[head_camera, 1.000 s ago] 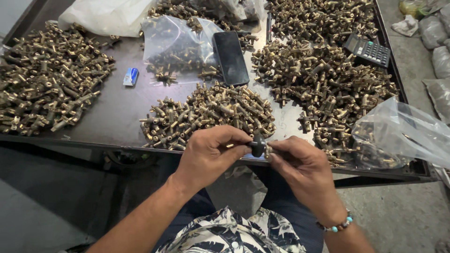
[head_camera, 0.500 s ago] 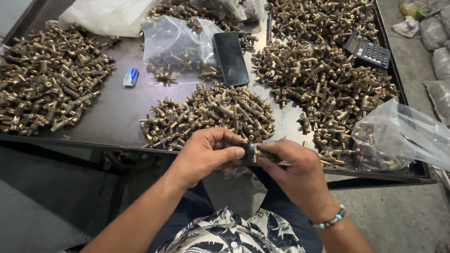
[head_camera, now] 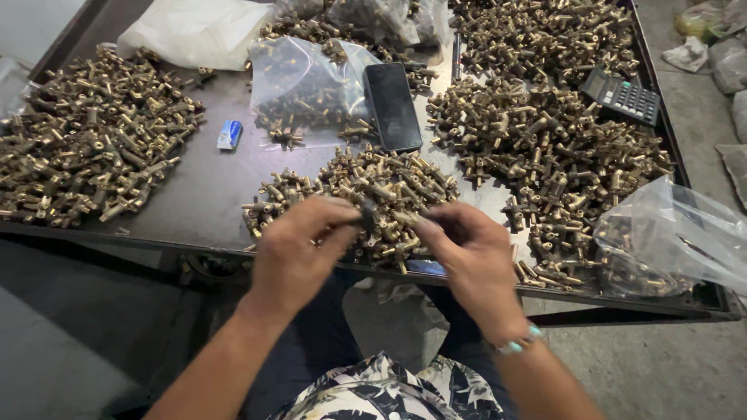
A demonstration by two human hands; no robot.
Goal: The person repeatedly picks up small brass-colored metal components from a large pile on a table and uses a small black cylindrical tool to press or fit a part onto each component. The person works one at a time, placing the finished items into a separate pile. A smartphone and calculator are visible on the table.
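- Dark metal table is crowded with heaps of brass fittings.
- Small dark part is pinched by left hand fingertips at the near edge; right hand is curled beside it, grip blurred, can't be told.
- Part could easily be fumbled, lost in the near pile.

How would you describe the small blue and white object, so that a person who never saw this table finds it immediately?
Start at the dark metal table. Between the big brass pile on the left and the clear plastic bag lies the small blue and white object, alone on bare surface. It is the only blue thing among brass fittings.

Dim, even light; motion-blurred hands
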